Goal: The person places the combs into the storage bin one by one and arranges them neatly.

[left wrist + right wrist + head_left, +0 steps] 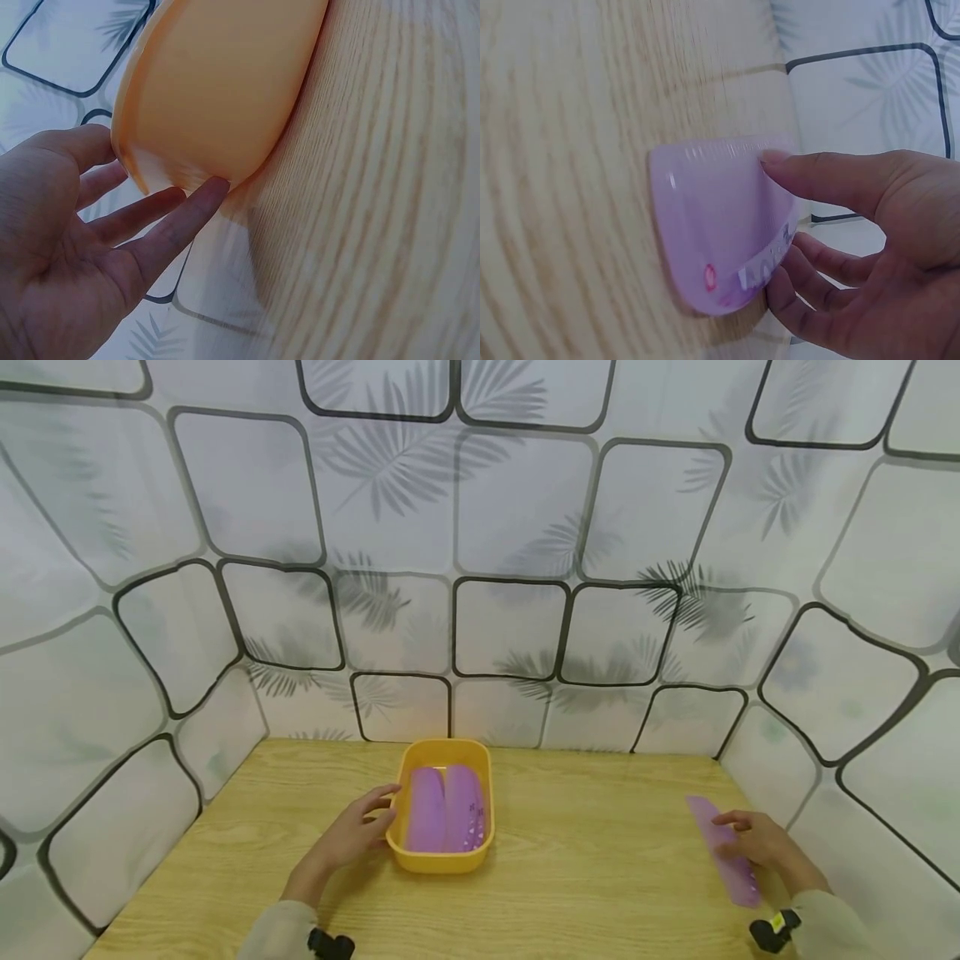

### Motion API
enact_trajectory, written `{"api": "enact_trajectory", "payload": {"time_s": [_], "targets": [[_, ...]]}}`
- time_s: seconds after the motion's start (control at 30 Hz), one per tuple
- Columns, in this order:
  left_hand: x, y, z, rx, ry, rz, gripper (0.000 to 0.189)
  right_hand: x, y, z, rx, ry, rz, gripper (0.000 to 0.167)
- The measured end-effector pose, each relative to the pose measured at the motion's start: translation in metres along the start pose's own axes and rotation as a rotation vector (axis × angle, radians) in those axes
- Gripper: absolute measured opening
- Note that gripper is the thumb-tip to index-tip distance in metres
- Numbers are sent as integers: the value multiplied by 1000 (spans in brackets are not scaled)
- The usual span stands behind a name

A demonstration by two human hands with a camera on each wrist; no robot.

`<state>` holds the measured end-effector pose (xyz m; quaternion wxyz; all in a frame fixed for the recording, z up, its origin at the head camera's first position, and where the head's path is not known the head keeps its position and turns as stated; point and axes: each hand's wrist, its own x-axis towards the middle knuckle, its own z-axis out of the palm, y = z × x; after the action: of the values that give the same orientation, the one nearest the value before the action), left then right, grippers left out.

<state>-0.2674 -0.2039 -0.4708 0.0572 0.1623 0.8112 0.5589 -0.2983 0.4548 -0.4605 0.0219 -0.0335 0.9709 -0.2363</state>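
A yellow-orange plastic bin (pixel 440 862) stands on the table, left of the middle. Two long purple plastic pieces (pixel 427 810) lie side by side inside it, one bearing small pale marks along an edge. My left hand (pixel 355 832) is at the bin's left side, fingers loosely extended, fingertips right at its wall in the left wrist view. Far to the right, my right hand (pixel 757 843) holds another purple plastic piece (pixel 720 217) across its width, thumb on one side and fingers on the other. That piece is translucent, with a ridged edge and a small red mark.
The table (pixel 585 852) has a light wood-grain top. Pale patterned sheeting (pixel 510 627) rises behind it and at both sides, close to my right hand. A dark device (pixel 775 931) sits on my right wrist, another (pixel 331 944) on my left.
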Motion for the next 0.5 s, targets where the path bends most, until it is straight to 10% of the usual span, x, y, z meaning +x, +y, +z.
{"api": "enact_trajectory", "payload": {"time_s": [0.5], "targets": [[1, -1, 1, 9, 9, 3, 53, 2, 3, -1, 75, -48, 15, 42]]}}
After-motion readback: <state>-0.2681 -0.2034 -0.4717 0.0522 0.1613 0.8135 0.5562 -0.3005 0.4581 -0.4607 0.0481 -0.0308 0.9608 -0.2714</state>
